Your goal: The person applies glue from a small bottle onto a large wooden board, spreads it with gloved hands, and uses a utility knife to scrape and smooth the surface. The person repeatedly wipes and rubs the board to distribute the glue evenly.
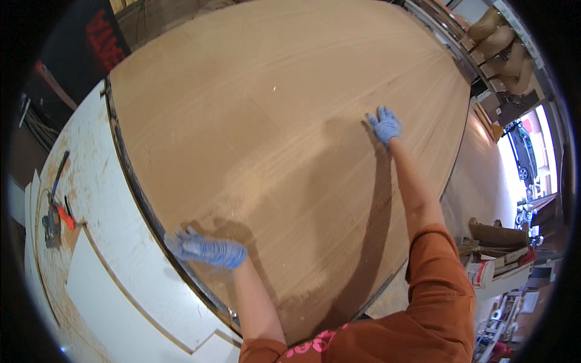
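A large light-brown wooden panel point(260, 139) spreads out before me, with pale dust streaks over its surface. My right hand point(385, 126), in a blue glove, is over the right part of the panel with its fingers apart; it seems to lie flat on it. At the panel's left edge is my left hand point(209, 249), also gloved in blue. Its fingers stretch toward the dark edge strip point(134, 175), and it looks slightly blurred. Whether that palm presses on the wood, I cannot tell. Neither hand holds anything that shows.
On the left, a white board surface point(121, 224) with sawdust borders the panel. A power tool point(53, 224) with a cord and an orange part lies there. At the right stand a wooden crate-like box point(493, 236) and a white bucket point(481, 275). Curved wooden pieces point(499, 42) are at upper right.
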{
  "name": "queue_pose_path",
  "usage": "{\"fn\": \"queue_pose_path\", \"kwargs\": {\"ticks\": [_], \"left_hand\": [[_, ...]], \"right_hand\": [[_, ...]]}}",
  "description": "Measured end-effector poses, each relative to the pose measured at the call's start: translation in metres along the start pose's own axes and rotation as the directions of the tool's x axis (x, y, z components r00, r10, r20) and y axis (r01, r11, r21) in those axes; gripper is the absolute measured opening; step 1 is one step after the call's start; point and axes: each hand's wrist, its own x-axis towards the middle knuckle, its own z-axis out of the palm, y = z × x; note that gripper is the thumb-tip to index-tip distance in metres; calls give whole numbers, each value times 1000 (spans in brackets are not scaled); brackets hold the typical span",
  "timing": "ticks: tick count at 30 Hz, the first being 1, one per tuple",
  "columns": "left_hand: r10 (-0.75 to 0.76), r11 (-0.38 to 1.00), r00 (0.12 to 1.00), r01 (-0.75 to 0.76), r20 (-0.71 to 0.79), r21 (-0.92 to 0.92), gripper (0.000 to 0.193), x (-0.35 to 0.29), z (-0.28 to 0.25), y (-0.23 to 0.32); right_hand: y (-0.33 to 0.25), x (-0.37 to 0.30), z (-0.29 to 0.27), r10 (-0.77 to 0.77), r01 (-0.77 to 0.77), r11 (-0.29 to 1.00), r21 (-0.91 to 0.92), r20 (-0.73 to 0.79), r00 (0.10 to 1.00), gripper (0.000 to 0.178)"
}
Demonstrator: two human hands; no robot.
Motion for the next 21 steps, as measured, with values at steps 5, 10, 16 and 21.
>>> {"fn": "queue_pose_path", "kwargs": {"ticks": [5, 10, 16, 21], "left_hand": [[63, 997, 998, -63, 5, 48, 61, 4, -3, -10], [104, 991, 993, -109, 61, 74, 63, 3, -10, -15], [33, 999, 999, -33, -10, 9, 57, 2, -2, -10], [15, 1000, 999, -15, -38, 4, 56, 3, -3, -7]], "right_hand": [[24, -16, -3, -50, 49, 999, -12, -117, 992, 82], [-10, -22, 2, -324, 337, 940, 58, -162, 932, 76], [-21, -14, -2, -282, 285, 958, 27, -83, 956, 79], [-18, -18, -19, -66, 55, 991, -121, -96, 993, 79]]}}
